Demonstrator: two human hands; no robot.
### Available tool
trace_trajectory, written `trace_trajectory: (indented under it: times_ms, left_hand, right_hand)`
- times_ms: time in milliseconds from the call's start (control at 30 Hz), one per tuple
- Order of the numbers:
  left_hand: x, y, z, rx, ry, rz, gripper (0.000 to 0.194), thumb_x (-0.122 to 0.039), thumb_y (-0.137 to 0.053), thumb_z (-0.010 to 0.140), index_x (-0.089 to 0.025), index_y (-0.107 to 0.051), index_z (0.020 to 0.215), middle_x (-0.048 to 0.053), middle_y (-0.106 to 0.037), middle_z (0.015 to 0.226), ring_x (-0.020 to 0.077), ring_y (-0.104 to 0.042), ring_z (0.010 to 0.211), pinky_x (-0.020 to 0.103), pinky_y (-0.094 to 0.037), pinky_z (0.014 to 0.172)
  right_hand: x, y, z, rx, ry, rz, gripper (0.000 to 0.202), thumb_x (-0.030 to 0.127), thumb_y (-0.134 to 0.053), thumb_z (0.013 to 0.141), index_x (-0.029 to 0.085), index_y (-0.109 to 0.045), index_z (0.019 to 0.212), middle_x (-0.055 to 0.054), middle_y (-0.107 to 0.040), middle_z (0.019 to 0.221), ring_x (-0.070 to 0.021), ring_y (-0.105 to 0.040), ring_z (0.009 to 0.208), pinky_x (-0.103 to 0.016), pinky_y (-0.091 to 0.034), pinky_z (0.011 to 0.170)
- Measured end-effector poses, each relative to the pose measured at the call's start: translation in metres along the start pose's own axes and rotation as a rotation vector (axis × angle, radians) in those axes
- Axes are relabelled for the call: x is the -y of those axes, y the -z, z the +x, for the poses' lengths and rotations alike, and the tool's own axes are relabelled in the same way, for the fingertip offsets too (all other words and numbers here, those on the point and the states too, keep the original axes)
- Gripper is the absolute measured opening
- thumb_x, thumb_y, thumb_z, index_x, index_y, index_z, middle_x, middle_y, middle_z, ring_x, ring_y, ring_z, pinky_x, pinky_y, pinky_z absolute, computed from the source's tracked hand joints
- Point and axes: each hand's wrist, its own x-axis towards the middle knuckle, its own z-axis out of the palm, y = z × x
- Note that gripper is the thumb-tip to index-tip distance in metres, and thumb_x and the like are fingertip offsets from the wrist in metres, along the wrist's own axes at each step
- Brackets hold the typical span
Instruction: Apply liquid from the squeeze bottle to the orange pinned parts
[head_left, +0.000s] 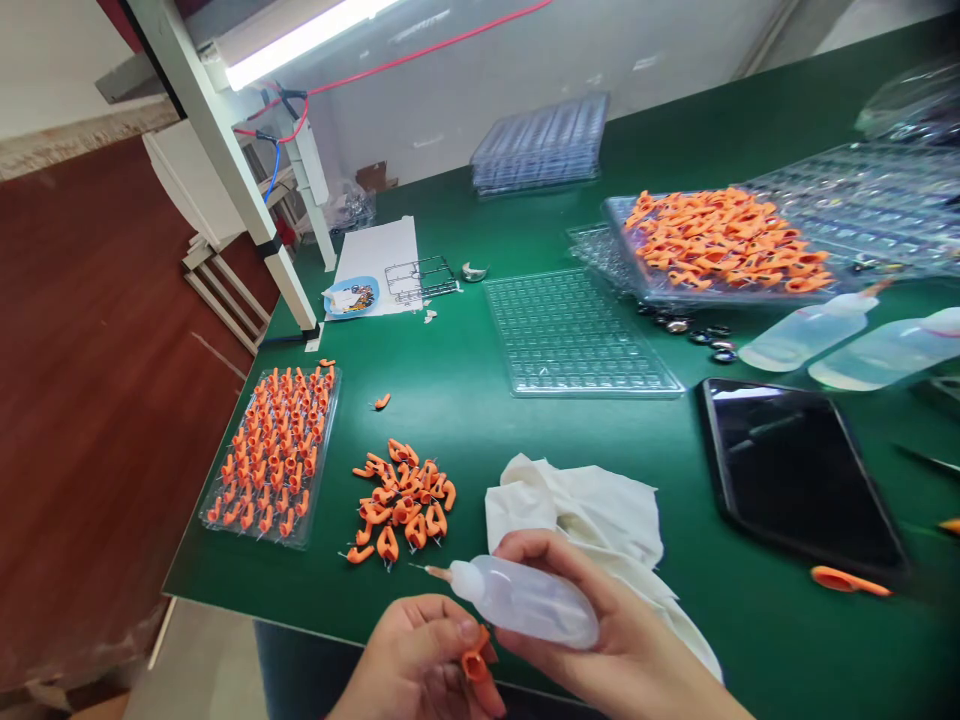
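Near the bottom centre, my left hand (424,655) pinches a small orange part (475,668) between thumb and fingers, its open end facing up. My right hand (592,620) is wrapped round a translucent squeeze bottle (529,600), which lies nearly level with its thin needle tip pointing left, above my left hand. The needle and the orange part are apart. Beyond my left hand is a loose pile of orange parts (405,495). A white cloth (592,505) lies crumpled behind my right hand.
At the left edge stands a tray filled with orange parts (274,450). An empty clear tray (577,335) lies mid-table. Farther right are a heaped orange tray (727,240), two bottles (810,330) lying down and a black tablet-like device (799,470).
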Motion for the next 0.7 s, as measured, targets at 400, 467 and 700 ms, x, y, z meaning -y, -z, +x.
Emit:
trace_trajectory:
  times_ms: [400, 467, 700]
  left_hand:
    - [0.0015, -0.0001, 0.0007, 0.006, 0.011, 0.003, 0.038, -0.041, -0.086, 0.066, -0.011, -0.063, 0.072, 0.002, -0.065, 0.049, 0.0087, -0.056, 0.034, 0.013, -0.039, 0.033]
    - [0.0014, -0.0007, 0.0005, -0.001, 0.01, 0.009, 0.04, -0.043, -0.087, 0.065, -0.011, -0.062, 0.071, 0.002, -0.065, 0.048, 0.0086, -0.056, 0.034, 0.013, -0.038, 0.033]
    - [0.0007, -0.0033, -0.0003, -0.035, 0.004, 0.03, 0.044, -0.046, -0.088, 0.061, -0.011, -0.062, 0.069, 0.002, -0.064, 0.047, 0.0081, -0.055, 0.033, 0.013, -0.037, 0.032]
  right_hand:
    - [-0.0079, 0.0027, 0.0033, 0.049, -0.049, 0.044, 0.027, 0.035, -0.08, 0.073, 0.024, -0.063, 0.091, 0.004, -0.061, 0.079, -0.0143, -0.055, 0.069, -0.023, -0.045, 0.061]
    - [-0.0074, 0.0018, 0.0024, 0.034, -0.057, 0.056, 0.026, 0.034, -0.079, 0.072, 0.024, -0.064, 0.091, 0.005, -0.061, 0.077, -0.0138, -0.054, 0.067, -0.022, -0.043, 0.06]
    - [-0.0031, 0.002, 0.0014, -0.073, -0.005, 0.045, 0.023, 0.029, -0.078, 0.072, 0.027, -0.066, 0.091, 0.006, -0.062, 0.086, -0.0125, -0.056, 0.074, -0.019, -0.044, 0.065]
